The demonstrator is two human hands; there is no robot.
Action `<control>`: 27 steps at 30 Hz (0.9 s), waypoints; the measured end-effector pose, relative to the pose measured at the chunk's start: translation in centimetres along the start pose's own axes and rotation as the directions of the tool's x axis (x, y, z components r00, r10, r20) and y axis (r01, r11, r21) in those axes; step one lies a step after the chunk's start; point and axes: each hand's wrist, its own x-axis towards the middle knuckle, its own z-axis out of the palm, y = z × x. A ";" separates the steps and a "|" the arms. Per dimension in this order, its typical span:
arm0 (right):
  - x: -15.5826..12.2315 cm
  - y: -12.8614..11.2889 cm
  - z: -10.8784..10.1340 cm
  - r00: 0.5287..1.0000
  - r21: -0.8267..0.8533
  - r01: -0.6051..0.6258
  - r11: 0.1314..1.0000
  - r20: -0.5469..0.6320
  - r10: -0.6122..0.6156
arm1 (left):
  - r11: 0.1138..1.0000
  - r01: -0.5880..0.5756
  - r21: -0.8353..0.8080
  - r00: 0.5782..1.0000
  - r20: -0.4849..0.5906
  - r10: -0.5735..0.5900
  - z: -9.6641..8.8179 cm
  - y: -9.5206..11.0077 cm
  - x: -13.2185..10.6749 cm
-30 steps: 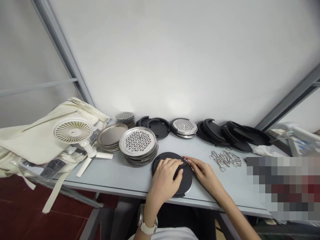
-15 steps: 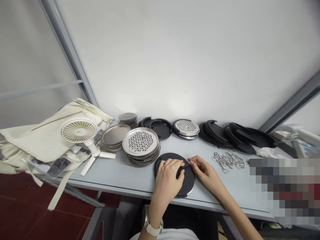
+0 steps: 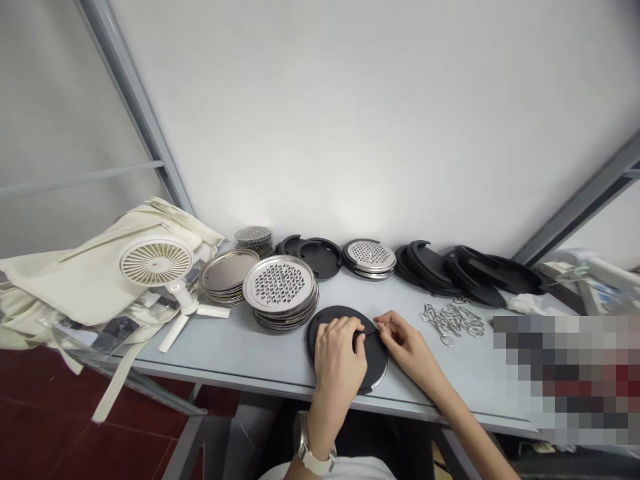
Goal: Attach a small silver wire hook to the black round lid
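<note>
A black round plate [image 3: 373, 363] with a thin silvery rim at its lower right lies near the table's front edge. My left hand [image 3: 340, 350] is laid over it, fingers curled and pressing it down; what lies under the palm is hidden. At the plate's right edge, the thumb and fingers of my right hand [image 3: 403, 340] pinch a small wire ring [image 3: 375, 324], mostly covered by the fingertips. To the right of that hand is a loose pile of metal wire rings or hooks [image 3: 453, 321]. Left of the plate stands a stack of round metal grater discs [image 3: 281, 287].
Behind are plain metal discs [image 3: 230, 270], a smaller grater stack [image 3: 253, 237], black trays [image 3: 320, 259], perforated discs [image 3: 371, 257] and more black trays [image 3: 430, 263]. A white fan [image 3: 156, 263] and cream cloth bag [image 3: 85, 287] occupy the left. A wall stands behind the table.
My left fingers have curled in slightly over the plate and the wrist has shifted a little right. The right hand keeps its pinch at the edge. The view has moved slightly.
</note>
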 end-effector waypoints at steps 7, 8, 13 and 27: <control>-0.2 -0.2 0.1 1.000 -0.017 -0.010 1.000 -0.030 0.009 | 1.000 -0.009 0.012 1.000 -0.011 0.009 0.3 -0.2 0.0; -0.3 -0.2 0.0 1.000 -0.017 -0.013 1.000 -0.029 0.012 | 1.000 -0.008 0.017 1.000 -0.016 0.009 0.3 -0.2 0.0; -0.4 -0.4 -0.1 0.987 -0.003 -0.032 0.999 -0.157 0.032 | 0.998 -0.032 0.054 0.999 -0.010 0.033 0.3 -0.2 0.2; -0.1 -0.9 -0.1 0.999 -0.062 0.031 0.998 -0.033 -0.033 | 0.997 -0.073 -0.036 0.997 0.034 0.074 -0.2 -0.8 -0.1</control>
